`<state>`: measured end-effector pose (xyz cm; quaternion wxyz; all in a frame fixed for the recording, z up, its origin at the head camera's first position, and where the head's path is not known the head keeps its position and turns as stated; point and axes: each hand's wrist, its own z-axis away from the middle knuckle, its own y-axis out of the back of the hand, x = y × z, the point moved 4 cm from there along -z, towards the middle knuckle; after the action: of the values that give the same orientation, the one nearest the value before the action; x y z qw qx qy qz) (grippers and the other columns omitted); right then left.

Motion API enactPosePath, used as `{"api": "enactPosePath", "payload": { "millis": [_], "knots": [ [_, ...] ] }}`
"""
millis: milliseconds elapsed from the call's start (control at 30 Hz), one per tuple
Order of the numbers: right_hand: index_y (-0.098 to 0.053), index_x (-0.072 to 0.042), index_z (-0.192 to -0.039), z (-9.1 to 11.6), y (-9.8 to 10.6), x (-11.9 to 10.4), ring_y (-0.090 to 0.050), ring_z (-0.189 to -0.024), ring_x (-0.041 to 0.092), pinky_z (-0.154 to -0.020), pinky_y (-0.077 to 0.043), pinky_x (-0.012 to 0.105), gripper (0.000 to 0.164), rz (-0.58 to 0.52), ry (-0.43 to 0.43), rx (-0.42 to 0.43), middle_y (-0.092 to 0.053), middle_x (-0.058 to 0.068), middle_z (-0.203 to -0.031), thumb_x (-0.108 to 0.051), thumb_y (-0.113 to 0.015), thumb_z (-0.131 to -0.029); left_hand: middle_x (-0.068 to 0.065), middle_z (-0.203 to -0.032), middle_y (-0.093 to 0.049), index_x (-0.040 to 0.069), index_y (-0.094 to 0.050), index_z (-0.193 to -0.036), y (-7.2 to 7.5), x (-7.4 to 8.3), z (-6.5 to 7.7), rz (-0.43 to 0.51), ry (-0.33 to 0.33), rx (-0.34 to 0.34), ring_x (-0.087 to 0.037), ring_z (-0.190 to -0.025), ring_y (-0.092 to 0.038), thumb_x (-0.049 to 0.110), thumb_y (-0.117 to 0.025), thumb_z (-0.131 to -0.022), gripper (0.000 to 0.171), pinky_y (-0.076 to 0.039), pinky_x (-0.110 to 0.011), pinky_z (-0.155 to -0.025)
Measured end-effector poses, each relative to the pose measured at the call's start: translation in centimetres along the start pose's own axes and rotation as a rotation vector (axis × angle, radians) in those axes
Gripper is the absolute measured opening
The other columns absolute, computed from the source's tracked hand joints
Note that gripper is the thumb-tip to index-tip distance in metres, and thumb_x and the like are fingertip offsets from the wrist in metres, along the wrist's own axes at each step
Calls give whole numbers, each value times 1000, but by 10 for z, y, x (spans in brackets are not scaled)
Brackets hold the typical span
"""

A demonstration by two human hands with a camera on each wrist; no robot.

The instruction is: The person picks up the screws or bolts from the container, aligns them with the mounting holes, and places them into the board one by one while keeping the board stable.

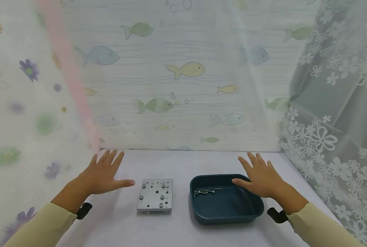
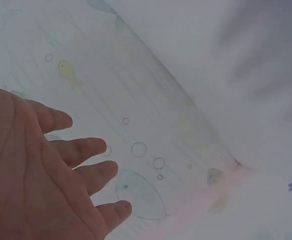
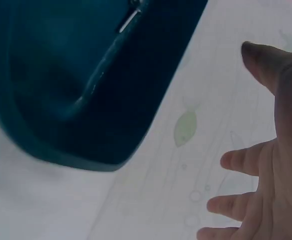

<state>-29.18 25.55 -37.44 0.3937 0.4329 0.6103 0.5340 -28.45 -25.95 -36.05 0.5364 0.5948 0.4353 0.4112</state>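
Observation:
My left hand (image 1: 104, 176) is held with its fingers spread, to the left of a silver metal plate (image 1: 151, 197), and holds nothing. The plate has several drilled holes, and several socket-head screws (image 1: 162, 197) stand in it. A dark teal plastic tray (image 1: 226, 218) sits to the right of the plate. Several loose screws (image 1: 206, 191) lie at the left inside it. Over the tray's right end, my right hand (image 1: 262, 178) is spread too, with nothing in it. In the right wrist view that hand (image 3: 281, 165) appears apart from the tray (image 3: 75, 160).
A white tabletop (image 1: 168, 164) lies under everything. Behind it hangs a curtain (image 1: 183, 92) printed with fish. Flowered sheeting (image 1: 26, 113) closes off the left side, and a sheer lace-patterned sheet (image 1: 334, 137) the right.

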Motion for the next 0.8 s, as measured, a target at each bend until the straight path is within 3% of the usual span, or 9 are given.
{"api": "enactPosePath", "payload": {
  "millis": [133,267,500,700,800],
  "knots": [
    [-43,-11,-157,-5,-4,-4,-32,-147,55,-111,-30,78,90,-42,27,0,-33,28,-163,-72,-58,-93,-29,-163,-33,-1,-27,-161,-10,2,-2,68,-31,6,-53,-147,-35,89,-50,-84,121,-25,-73,-118],
    [-49,-11,-153,-11,-9,-8,-38,-144,50,-107,-40,72,83,-79,37,-26,-37,25,-160,-67,-62,-94,-26,-161,-38,1,-30,-161,-25,4,-5,123,-36,12,-50,-143,-43,89,-50,-83,119,-40,-69,-111],
    [-59,-15,-144,-18,-17,-16,-47,-135,41,-98,-51,63,68,-125,56,-20,-47,18,-151,-60,-68,-93,-21,-162,-38,5,-31,-162,-47,9,-11,230,-12,12,-47,-146,-40,83,-56,-85,112,-39,-69,-112],
    [-72,-18,-122,-25,-24,-26,-61,-108,23,-85,-58,48,43,-146,94,40,-65,3,-119,-47,-77,-91,-20,-163,-35,8,-25,-164,-61,18,-12,457,50,-71,-42,-143,-45,79,-55,-90,106,-42,-68,-110],
    [-75,-18,-113,-29,-29,-31,-60,-87,12,-74,-56,37,34,-189,119,23,-65,-6,-96,-42,-79,-90,-19,-161,-39,7,-25,-164,-67,23,-11,531,81,-89,-37,-136,-53,74,-56,-93,102,-49,-63,-105]
  ]
}}
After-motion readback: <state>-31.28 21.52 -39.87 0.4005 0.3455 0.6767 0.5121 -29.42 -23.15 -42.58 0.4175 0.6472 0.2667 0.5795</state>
